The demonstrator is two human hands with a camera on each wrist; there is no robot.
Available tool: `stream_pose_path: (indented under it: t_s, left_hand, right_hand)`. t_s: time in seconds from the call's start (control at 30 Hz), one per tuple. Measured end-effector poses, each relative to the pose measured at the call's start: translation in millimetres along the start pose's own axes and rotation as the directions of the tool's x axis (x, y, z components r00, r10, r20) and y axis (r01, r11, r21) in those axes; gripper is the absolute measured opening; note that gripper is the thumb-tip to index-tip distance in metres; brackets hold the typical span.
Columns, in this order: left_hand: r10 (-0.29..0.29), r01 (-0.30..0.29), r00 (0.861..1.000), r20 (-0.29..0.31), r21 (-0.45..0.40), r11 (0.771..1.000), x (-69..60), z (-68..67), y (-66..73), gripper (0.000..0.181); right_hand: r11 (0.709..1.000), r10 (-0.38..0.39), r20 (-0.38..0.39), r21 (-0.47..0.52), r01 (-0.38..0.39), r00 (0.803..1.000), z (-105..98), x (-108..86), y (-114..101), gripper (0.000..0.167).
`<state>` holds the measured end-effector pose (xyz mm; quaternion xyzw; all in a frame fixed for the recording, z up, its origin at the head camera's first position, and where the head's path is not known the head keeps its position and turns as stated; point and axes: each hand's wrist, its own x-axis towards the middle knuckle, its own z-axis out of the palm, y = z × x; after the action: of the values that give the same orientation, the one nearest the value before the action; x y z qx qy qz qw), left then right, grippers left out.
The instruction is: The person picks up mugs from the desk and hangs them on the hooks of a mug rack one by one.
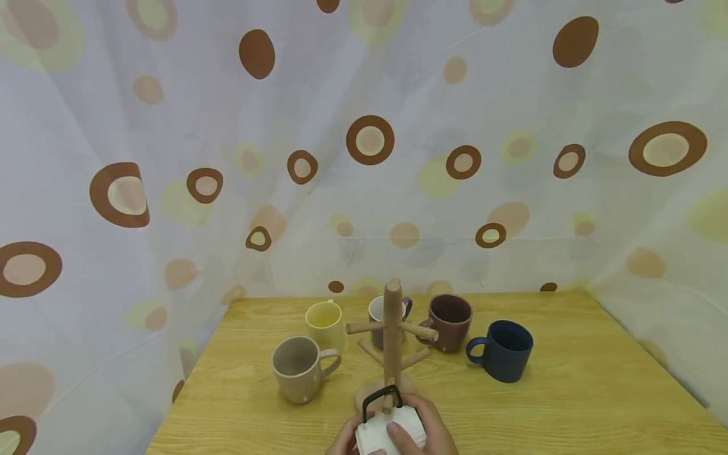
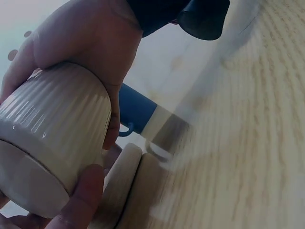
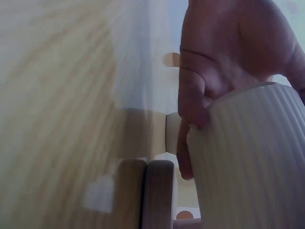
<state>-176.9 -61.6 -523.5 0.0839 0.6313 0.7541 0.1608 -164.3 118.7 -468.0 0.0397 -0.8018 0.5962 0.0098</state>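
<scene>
Both hands hold a white ribbed mug point(image 1: 387, 435) low in the head view, tilted with its black handle point(image 1: 372, 397) upward and away. My left hand point(image 1: 342, 438) grips its left side, partly hidden by the mug. On the other side is my right hand point(image 1: 431, 431), its thumb across the ribbed wall. Just beyond stands a wooden mug tree point(image 1: 392, 347) with several pegs. Its front peg point(image 1: 388, 404) shows inside the handle's loop; whether it passes through I cannot tell. In the wrist views, the mug point(image 2: 52, 114) hangs above the tree's round base point(image 3: 159, 191).
Left of the tree stand a beige mug point(image 1: 298, 373) and a yellow mug point(image 1: 324, 319). A white and grey mug point(image 1: 376, 309) is behind it. To the right are a brown mug point(image 1: 452, 322) and a navy mug point(image 1: 509, 354). A patterned curtain point(image 1: 421, 189) encloses the wooden table point(image 1: 569, 404).
</scene>
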Motion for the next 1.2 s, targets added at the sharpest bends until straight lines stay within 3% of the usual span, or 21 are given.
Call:
stream_pose_path:
  t_s: [0.1,0.23,0.37,0.47,0.57,0.67,0.7,0.73,0.83,0.93,1.0,1.1,1.2]
  left_hand:
    - [-0.062,0.061,0.995,-0.08,-0.025,0.998,2.9,3.7,1.5,0.073]
    - [-0.056,0.054,0.995,-0.086,-0.026,0.998,4.9,4.1,6.9,0.069]
    - [-0.029,0.037,0.995,-0.094,0.084,0.996,6.5,1.6,15.0,0.064]
    - [-0.011,0.033,0.994,-0.111,0.197,0.98,7.0,0.1,22.0,0.062]
    - [0.032,0.016,0.993,-0.118,0.388,0.921,7.5,0.3,29.8,0.065]
    - [0.106,-0.032,0.989,-0.106,0.543,0.839,10.7,2.6,39.3,0.071]
    - [0.128,-0.049,0.987,-0.1,0.566,0.823,12.6,3.9,42.8,0.071]
    - [0.142,-0.068,0.986,-0.088,0.568,0.82,14.8,5.2,46.4,0.073]
    - [0.16,-0.116,0.987,-0.034,0.542,0.832,21.6,6.9,55.6,0.071]
    - [0.136,-0.144,0.989,0.051,0.46,0.876,28.5,3.8,61.6,0.067]
    - [0.134,-0.169,0.984,0.116,0.397,0.902,34.0,0.2,63.7,0.063]
    - [0.154,-0.214,0.966,0.209,0.301,0.929,42.0,-4.5,64.0,0.061]
    - [0.189,-0.26,0.937,0.293,0.225,0.939,48.0,-6.7,61.5,0.06]
  right_hand:
    - [0.998,-0.019,-0.009,-0.066,0.018,1.0,1.8,5.5,3.2,0.049]
    - [0.991,-0.055,-0.061,-0.121,0.048,0.997,4.3,11.3,6.9,0.044]
    - [0.988,-0.048,-0.046,-0.147,0.041,0.998,4.9,16.4,9.8,0.045]
    - [0.989,-0.041,-0.022,-0.14,0.038,0.999,5.1,17.9,11.7,0.048]
    - [0.989,-0.039,-0.026,-0.144,0.035,0.999,4.8,18.1,13.7,0.049]
    - [0.984,-0.075,-0.037,-0.164,0.068,0.996,3.3,17.5,15.2,0.047]
    - [0.982,-0.087,-0.039,-0.173,0.079,0.995,2.7,17.5,15.3,0.046]
    - [0.98,-0.093,-0.039,-0.18,0.084,0.995,1.9,17.4,15.4,0.046]
    - [0.986,-0.093,-0.016,-0.138,0.09,0.996,0.6,17.7,15.6,0.046]
    - [0.994,-0.075,0.032,-0.083,0.077,0.997,-0.7,18.8,16.0,0.046]
    - [0.995,-0.079,0.063,-0.055,0.082,0.995,-2.0,20.2,16.6,0.046]
    - [0.996,-0.079,0.098,-0.041,0.083,0.992,-4.2,21.6,17.3,0.045]
    - [0.995,-0.086,0.107,-0.04,0.09,0.991,-5.3,22.0,18.2,0.043]
